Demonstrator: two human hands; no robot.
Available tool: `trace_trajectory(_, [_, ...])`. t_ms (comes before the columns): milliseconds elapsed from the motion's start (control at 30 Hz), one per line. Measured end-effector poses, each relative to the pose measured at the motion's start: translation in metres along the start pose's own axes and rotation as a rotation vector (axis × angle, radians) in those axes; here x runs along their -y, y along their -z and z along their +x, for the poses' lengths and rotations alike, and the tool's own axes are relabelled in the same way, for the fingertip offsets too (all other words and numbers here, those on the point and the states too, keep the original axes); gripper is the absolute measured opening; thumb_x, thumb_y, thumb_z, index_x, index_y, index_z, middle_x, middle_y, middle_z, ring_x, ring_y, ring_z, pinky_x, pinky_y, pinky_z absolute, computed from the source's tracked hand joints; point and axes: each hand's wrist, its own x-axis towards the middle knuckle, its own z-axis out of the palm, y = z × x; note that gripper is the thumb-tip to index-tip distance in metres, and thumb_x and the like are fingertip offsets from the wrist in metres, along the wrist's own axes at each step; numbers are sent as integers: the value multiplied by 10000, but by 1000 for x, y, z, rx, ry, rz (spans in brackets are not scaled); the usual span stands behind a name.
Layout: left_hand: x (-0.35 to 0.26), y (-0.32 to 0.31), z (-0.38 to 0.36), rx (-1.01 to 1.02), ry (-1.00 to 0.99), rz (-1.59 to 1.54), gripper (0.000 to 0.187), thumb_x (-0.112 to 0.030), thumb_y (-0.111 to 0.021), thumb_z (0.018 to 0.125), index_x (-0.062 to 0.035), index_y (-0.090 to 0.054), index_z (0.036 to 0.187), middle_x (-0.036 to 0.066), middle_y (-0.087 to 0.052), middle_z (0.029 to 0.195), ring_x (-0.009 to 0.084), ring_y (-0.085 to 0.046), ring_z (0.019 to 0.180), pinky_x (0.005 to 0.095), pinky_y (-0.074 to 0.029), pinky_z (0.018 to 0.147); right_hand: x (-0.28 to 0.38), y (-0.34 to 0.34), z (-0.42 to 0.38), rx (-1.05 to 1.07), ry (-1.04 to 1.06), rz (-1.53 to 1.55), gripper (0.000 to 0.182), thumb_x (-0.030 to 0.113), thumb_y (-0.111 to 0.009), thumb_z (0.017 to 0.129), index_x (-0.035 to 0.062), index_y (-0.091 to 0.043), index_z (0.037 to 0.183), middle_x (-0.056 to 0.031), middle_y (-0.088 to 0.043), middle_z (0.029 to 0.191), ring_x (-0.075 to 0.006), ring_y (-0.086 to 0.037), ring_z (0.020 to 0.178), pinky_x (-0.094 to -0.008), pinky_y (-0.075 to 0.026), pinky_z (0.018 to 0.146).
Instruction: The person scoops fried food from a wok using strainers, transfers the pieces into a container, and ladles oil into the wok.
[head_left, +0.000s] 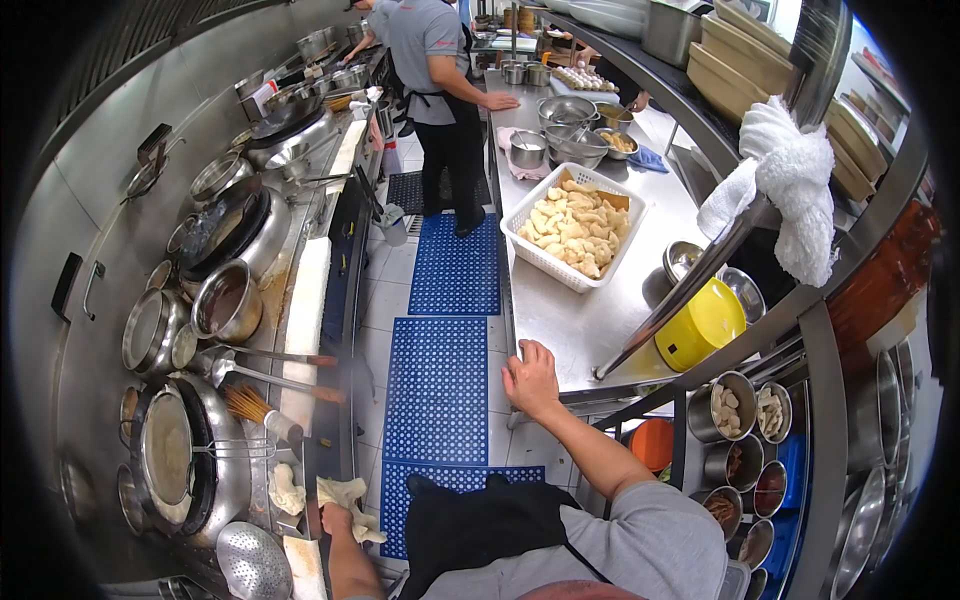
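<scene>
My left hand is closed on a crumpled cream cloth at the front edge of the stove counter. A second whitish cloth lies beside it on the counter. My right hand is at the near left corner of the steel worktable, holding nothing, with its fingers loosely bent and the thumb apart. Beyond it on the worktable stands a white plastic basket full of pale yellow, fried-looking pieces.
Along the left are woks, ladles, a bamboo brush and a perforated skimmer. A yellow container stands at right, near pots of ingredients. Blue mats cover the aisle, where a co-worker stands.
</scene>
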Motion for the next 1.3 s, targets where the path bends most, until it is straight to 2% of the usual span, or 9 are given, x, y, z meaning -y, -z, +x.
trace_trajectory(200, [8, -17, 21, -8, 50, -49, 285, -145, -624, 812, -49, -643, 1079, 184, -627, 1162, 322, -599, 1102, 420, -495, 902, 1, 1, 0, -3, 2, 3, 208, 214, -639, 766, 19, -653, 839, -192, -505, 1170, -353, -442, 1143, -456, -342, 979])
trace_trajectory(600, [1, -12, 12, 14, 57, -37, 247, -131, -617, 820, -62, -656, 1054, 161, -636, 1155, 310, -614, 1083, 409, -512, 881, 2, 1, 1, -12, 4, -2, 213, 211, -637, 767, 11, -654, 840, -191, -506, 1164, -354, -443, 1141, -455, -345, 975])
trace_trajectory(1300, [-2, -6, 3, 14, 40, -89, 259, -117, -606, 810, -34, -653, 1051, 185, -625, 1163, 323, -601, 1099, 410, -499, 904, 0, -1, 1, 2, 0, 5, 218, 214, -638, 769, 10, -651, 844, -191, -502, 1170, -353, -436, 1147, -457, -338, 986])
